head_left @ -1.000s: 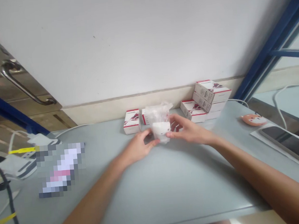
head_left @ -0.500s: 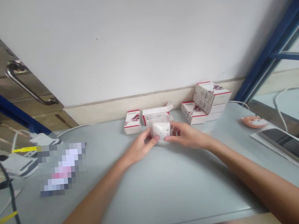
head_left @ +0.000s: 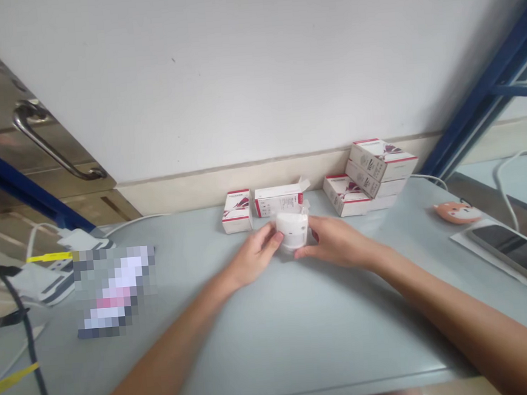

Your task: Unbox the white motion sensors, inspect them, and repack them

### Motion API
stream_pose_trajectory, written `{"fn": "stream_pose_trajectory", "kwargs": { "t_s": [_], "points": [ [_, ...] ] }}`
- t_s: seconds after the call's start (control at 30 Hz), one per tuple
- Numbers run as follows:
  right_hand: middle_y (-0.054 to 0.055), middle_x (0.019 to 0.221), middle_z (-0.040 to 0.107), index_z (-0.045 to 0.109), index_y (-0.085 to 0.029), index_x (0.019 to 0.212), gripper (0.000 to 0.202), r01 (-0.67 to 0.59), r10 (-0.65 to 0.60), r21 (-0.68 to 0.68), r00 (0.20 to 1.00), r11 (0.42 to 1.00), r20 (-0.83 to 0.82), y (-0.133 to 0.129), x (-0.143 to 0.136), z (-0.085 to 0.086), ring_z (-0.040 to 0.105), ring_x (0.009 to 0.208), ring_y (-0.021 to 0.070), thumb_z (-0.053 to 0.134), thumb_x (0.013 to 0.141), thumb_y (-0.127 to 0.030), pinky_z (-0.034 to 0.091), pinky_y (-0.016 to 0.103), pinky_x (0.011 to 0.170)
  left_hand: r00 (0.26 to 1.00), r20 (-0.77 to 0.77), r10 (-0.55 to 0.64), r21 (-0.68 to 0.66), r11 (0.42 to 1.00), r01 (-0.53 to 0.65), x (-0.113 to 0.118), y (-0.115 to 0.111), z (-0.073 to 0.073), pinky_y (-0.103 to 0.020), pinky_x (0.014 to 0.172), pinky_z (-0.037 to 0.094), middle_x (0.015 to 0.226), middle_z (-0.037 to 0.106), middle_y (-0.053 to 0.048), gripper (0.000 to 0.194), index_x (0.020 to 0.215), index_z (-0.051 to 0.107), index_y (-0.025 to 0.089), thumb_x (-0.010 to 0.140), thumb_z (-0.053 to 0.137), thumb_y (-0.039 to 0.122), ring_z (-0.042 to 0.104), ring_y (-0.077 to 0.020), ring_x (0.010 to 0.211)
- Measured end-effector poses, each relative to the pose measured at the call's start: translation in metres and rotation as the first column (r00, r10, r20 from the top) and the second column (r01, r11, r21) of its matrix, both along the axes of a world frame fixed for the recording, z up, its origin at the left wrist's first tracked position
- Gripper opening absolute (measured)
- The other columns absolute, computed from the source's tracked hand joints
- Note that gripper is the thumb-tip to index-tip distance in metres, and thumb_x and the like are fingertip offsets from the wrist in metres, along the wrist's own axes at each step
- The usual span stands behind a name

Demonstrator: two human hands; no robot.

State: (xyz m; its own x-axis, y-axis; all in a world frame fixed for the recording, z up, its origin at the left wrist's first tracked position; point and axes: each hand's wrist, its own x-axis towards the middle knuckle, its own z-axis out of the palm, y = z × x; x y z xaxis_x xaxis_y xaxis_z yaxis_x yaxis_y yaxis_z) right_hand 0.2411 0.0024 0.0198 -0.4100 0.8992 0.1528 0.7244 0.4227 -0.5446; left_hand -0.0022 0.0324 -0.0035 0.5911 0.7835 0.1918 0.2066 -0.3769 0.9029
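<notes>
A small white device [head_left: 292, 230], with clear plastic wrap around it, is held between my two hands above the table. My left hand [head_left: 257, 254] grips its left side, thumb at the front. On the other side my right hand [head_left: 333, 240] has its thumb and fingers on the device's right edge. Just behind stands a white and red box [head_left: 278, 200] with a raised flap at its right end. To the left of that is a smaller closed box [head_left: 237, 212].
Stacked white and red boxes [head_left: 380, 167] stand at the back right. An orange and white animal-shaped item [head_left: 457, 212] and a dark phone-like object [head_left: 518, 253] lie right. A power strip [head_left: 54, 287], cables and a pixelated object [head_left: 116, 291] are on the left.
The camera view has shifted slightly. The white device has turned or tilted a little between my hands, showing its rounded front more clearly. Both hands still hold it.
</notes>
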Motion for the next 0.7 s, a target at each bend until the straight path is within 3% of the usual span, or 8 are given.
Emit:
{"fn": "stream_pose_trajectory", "kwargs": {
  "t_s": [0.13, 0.27, 0.43, 0.57, 0.7],
  "points": [
    [0.007, 0.113, 0.077, 0.065, -0.026, 0.126, 0.048, 0.042, -0.042, 0.005, 0.998, 0.999, 0.043, 0.0, -0.007, -0.003, 0.069, 0.093, 0.028, 0.082, 0.085, -0.044, 0.045, 0.033, 0.075, 0.999, -0.005, 0.051, 0.003, 0.999, -0.051, 0.003, -0.005, -0.002, -0.039, 0.103, 0.051, 0.129, 0.072, -0.01, 0.045, 0.133, 0.061, 0.021, 0.102, 0.061, 0.053, 0.066, -0.0285, 0.12],
    [0.01, 0.119, 0.077, 0.065, -0.024, 0.128, 0.049, 0.069, -0.068, -0.009, 0.997, 0.998, 0.048, 0.0, -0.013, -0.009, 0.071, 0.099, 0.03, 0.081, 0.086, -0.042, 0.046, 0.035, 0.078, 0.996, 0.006, 0.09, -0.029, 0.996, -0.09, 0.007, -0.008, -0.004, -0.039, 0.101, 0.052, 0.135, 0.07, -0.011, 0.056, 0.139, 0.056, 0.023, 0.094, 0.073, 0.05, 0.067, -0.029, 0.119],
    [0.01, 0.126, 0.074, 0.067, -0.025, 0.126, 0.043, -0.002, 0.002, -0.001, 1.0, 1.0, -0.015, 0.001, -0.013, -0.017, 0.069, 0.106, 0.0306, 0.076, 0.088, -0.041, 0.048, 0.036, 0.083, 0.977, 0.008, 0.213, -0.096, 0.973, -0.211, 0.014, -0.01, -0.002, -0.04, 0.097, 0.054, 0.128, 0.074, -0.01, 0.057, 0.132, 0.064, 0.022, 0.085, 0.082, 0.049, 0.07, -0.03, 0.113],
    [0.005, 0.099, 0.075, 0.07, -0.022, 0.109, 0.027, -0.038, 0.02, -0.081, 0.978, 0.996, -0.207, 0.002, -0.012, -0.014, 0.064, 0.082, 0.0218, 0.072, 0.09, -0.041, 0.045, 0.032, 0.071, 0.926, 0.198, 0.321, -0.31, 0.917, -0.251, 0.016, -0.008, 0.005, -0.039, 0.1, 0.053, 0.127, 0.075, -0.013, 0.053, 0.124, 0.07, 0.017, 0.085, 0.082, 0.05, 0.069, -0.0309, 0.117],
    [-0.001, 0.073, 0.065, 0.068, -0.021, 0.088, 0.023, -0.005, -0.064, -0.184, 0.928, 0.983, -0.368, 0.003, -0.009, -0.005, 0.053, 0.064, 0.0155, 0.065, 0.095, -0.044, 0.038, 0.03, 0.061, 0.782, 0.447, 0.433, -0.565, 0.815, -0.128, 0.011, -0.001, 0.019, -0.034, 0.102, 0.054, 0.129, 0.075, -0.011, 0.042, 0.124, 0.072, 0.018, 0.093, 0.076, 0.045, 0.068, -0.0266, 0.122]
  ]
}}
